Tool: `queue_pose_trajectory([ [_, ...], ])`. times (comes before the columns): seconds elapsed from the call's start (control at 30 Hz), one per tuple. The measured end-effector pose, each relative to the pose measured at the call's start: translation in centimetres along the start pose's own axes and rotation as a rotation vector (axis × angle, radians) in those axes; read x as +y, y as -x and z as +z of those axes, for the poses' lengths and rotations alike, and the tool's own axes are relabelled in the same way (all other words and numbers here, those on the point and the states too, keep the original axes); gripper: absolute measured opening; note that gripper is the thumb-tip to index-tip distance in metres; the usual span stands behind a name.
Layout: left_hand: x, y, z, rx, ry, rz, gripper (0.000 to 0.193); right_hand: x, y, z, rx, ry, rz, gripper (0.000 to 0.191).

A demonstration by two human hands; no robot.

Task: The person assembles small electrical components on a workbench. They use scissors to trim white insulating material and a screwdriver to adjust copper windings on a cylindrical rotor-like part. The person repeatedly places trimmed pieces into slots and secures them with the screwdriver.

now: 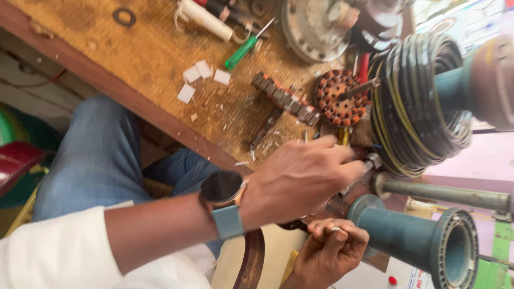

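Scuffed brown wooden workbench (155, 59) fills upper left, littered with white paper scraps (195, 77). Left hand (297, 179) pinches small metal part (369, 163) at frame centre; right hand (326, 251) curled, contents unclear, beside teal metal tube (407, 238).

Left hand (300, 179): reached over the workbench (155, 59) edge, fingers at a small metal part beside the wire coil (420, 107).
Right hand (327, 251): curled closed just below, by the teal tube (412, 238).
Watch (222, 200): sat on the left wrist.
Screwdriver (243, 49): green-handled, lay near the bench's far edge.
Copper-wound stator (341, 97): rested beside the coil.
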State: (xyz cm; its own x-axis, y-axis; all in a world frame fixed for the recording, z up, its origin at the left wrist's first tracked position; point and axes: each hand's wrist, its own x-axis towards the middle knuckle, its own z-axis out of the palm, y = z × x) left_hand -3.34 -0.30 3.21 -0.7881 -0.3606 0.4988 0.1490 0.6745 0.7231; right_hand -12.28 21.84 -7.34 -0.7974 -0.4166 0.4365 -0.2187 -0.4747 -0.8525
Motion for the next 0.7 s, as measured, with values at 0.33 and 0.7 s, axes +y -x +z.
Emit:
queue_pose_trajectory([
  [0.33, -6.3, -4.5, -2.1, -0.091, -0.708, 0.052, 0.035, 2.4, 0.6, -13.0, 0.27, -0.012, 0.068, 0.015],
  [0.7, -9.6, -0.4, -5.1, 0.161, -0.143, -0.114, 0.084, 4.4, -2.1, -13.6, 0.248, 0.17, 0.188, 0.016],
])
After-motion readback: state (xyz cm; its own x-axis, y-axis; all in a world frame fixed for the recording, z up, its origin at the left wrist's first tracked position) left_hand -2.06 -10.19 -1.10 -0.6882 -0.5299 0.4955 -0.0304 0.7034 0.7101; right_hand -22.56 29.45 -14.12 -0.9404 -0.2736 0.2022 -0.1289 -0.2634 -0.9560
